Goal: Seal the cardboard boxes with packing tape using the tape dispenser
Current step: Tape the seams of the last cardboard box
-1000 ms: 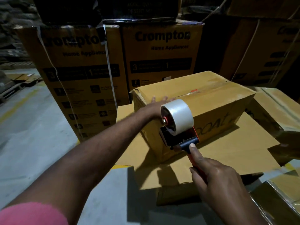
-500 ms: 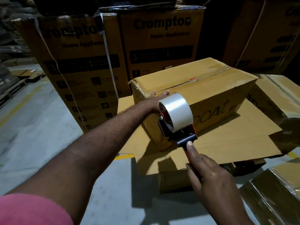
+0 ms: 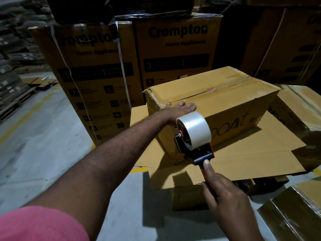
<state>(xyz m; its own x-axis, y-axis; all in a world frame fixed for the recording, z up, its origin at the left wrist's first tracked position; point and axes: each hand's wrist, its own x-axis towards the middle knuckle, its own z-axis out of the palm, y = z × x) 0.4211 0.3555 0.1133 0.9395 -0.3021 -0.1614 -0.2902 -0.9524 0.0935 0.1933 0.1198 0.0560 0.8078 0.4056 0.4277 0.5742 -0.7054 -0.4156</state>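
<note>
A brown cardboard box point(image 3: 225, 94) lies on flat cardboard sheets in the middle of the view, with clear tape along the far part of its top seam. My left hand point(image 3: 177, 110) rests flat, fingers spread, on the near left end of the box top. My right hand point(image 3: 224, 199) grips the red handle of a tape dispenser point(image 3: 194, 145), thumb along its top. The dispenser carries a large roll of clear tape point(image 3: 195, 130) and hangs beside the box's near side, close to its left corner.
Tall printed cartons point(image 3: 90, 75) stand behind and left of the box. Flattened cardboard sheets point(image 3: 251, 157) lie under it. More boxes, some with shiny film, sit at the right point(image 3: 302, 108) and lower right point(image 3: 295, 211). Grey concrete floor point(image 3: 34, 136) with a yellow line lies to the left.
My left hand has slid further onto the box top and flattened there. The dispenser stays next to the box's near side while the view shifts slightly.
</note>
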